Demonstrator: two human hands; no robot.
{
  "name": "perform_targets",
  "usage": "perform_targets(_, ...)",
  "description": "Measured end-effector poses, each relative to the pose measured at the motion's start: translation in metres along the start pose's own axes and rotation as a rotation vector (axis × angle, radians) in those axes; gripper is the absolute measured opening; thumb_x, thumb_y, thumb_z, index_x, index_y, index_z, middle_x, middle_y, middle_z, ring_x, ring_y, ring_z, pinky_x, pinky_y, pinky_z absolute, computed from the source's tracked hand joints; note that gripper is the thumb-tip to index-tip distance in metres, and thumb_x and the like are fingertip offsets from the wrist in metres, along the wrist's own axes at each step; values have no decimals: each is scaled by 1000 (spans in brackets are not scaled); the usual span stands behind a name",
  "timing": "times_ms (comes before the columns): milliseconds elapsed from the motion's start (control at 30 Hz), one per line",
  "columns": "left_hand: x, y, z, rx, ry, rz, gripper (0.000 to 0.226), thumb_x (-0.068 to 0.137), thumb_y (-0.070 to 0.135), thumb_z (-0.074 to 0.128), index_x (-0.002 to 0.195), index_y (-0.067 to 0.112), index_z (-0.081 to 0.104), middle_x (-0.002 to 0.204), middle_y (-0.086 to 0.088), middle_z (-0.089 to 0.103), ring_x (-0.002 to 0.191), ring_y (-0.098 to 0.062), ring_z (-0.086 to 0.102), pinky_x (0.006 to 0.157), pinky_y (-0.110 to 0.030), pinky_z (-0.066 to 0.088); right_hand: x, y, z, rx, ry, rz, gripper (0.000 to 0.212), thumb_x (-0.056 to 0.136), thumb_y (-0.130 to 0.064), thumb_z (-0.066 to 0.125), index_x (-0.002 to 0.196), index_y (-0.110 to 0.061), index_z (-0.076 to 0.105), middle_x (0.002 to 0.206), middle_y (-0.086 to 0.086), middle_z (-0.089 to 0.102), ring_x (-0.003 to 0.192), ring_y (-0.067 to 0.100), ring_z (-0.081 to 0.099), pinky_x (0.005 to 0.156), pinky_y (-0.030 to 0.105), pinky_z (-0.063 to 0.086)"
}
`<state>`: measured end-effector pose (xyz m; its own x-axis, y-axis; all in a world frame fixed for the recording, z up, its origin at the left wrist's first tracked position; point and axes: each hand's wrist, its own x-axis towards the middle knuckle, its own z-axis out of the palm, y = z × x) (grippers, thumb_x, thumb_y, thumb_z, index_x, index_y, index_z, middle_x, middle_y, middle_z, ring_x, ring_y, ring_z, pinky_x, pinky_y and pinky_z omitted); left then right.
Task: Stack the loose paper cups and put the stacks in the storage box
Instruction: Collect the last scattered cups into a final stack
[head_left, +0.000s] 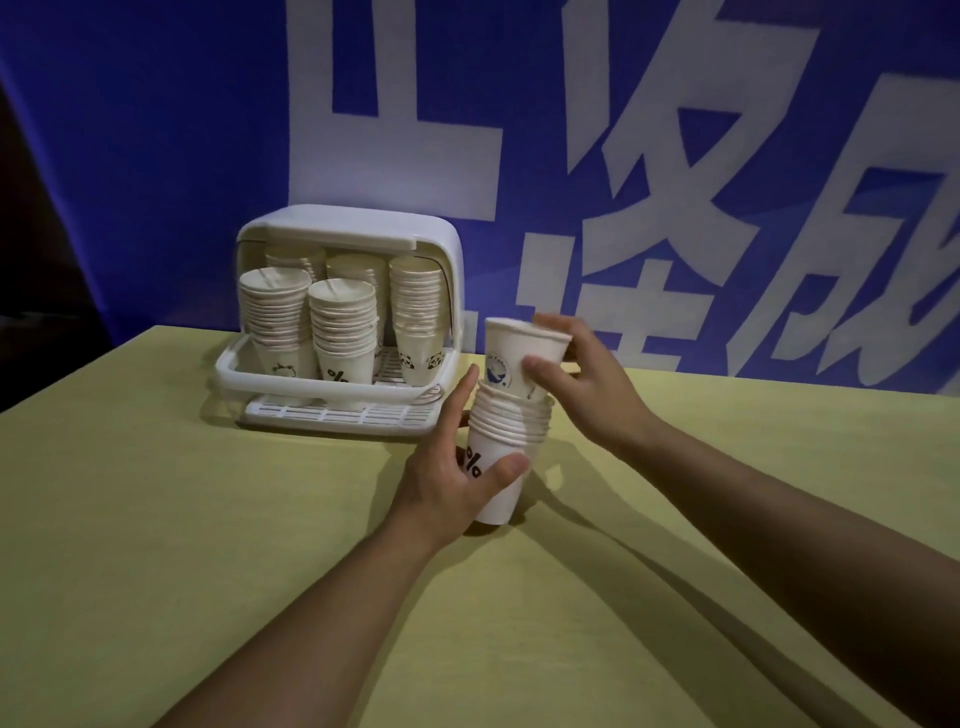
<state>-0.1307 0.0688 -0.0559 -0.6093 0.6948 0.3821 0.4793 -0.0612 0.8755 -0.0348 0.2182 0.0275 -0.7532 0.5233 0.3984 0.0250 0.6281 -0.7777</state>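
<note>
Two bare hands assembling a column of cups on a yellow-green tabletop (156, 519). The left hand (457, 483) grips the lowest cup of a short stack of white paper cups (511, 426), thumb curled across the front just beside a black percent mark and fingers wrapped behind; the base of the stack sits at or just above the table surface below the palm — contact cannot be told. The right hand (576, 384) pinches a single white paper cup with a round blue emblem (511, 358), thumb on its near wall and fingers over the rim at the far side; this cup stands upright directly above the left hand, its bottom entering the mouth of the topmost cup of the stack. Beyond the left hand's fingertips and to their left stands a white plastic storage box with a raised rounded lid (348, 322), its front open and a slotted tray projecting from its foot; inside it stand several tall stacks of white paper cups (343, 332), packed side by side, some lowest cups printed with pandas or a percent sign. Behind both hands hangs a blue banner with large white characters (623, 156)
</note>
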Motion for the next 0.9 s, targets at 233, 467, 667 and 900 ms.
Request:
perform_targets(233,-3,5,-7,7,50,1,106,68,73,74,141,74,-2,148,9,47,126,-11,51,96,-38,51,-24,6,20,-80,-239,94,60,101,-48,45,155,-33,27,158,-8,37,140,15,38,109,34,34)
perform_targets(467,-2,9,-6,42,98,15,82,72,66,73,127,80,14,142,5,53,110,-19,63,88,-44,58,-27,2,22,-56,-223,98,88,87,-42,73,154,-38,15,154,-4,38,129,17,47,102,32,48)
perform_targets(667,7,18,-24,44,159,17,98,81,40,81,140,73,11,155,9,42,135,-8,45,106,-35,45,-9,-20,29,-89,-67,10,93,79,-38,82,152,-31,24,148,-4,44,118,11,50,93,27,49)
perform_targets(900,28,22,-77,-58,473,-180,45,97,14,60,131,41,49,124,16,58,100,-5,61,88,-35,55,53,-38,74,23,82,-67,99,75,-41,85,153,-29,25,131,-15,49,105,-2,51,97,29,50)
